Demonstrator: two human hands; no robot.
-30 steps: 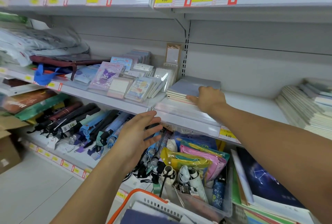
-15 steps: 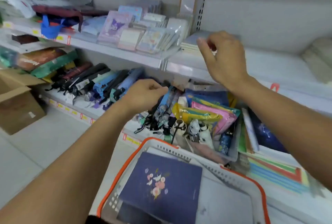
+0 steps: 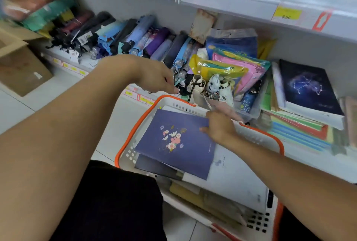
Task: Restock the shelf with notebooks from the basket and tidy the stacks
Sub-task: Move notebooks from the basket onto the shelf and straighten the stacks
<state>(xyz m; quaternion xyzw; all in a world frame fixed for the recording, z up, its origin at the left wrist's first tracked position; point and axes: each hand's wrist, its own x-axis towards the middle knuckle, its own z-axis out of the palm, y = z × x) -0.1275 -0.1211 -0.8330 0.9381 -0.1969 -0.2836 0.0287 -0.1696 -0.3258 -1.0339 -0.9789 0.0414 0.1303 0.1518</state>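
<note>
Gripping the thin, light, floppy notebook (image 3: 179,142) by its top-right corner in the basket (image 3: 258,134), the right hand (image 3: 218,126) is lifting; left hand (image 3: 156,78) is hovering loosely curled, empty.

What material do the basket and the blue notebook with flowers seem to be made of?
The basket looks like hard white plastic with an orange rim: moulded slots pierce its walls. The blue notebook, which the right hand touches at its edge, appears to have a matte paper or card cover with a printed flower design; it shows no gloss, though blur leaves the finish uncertain.
</note>
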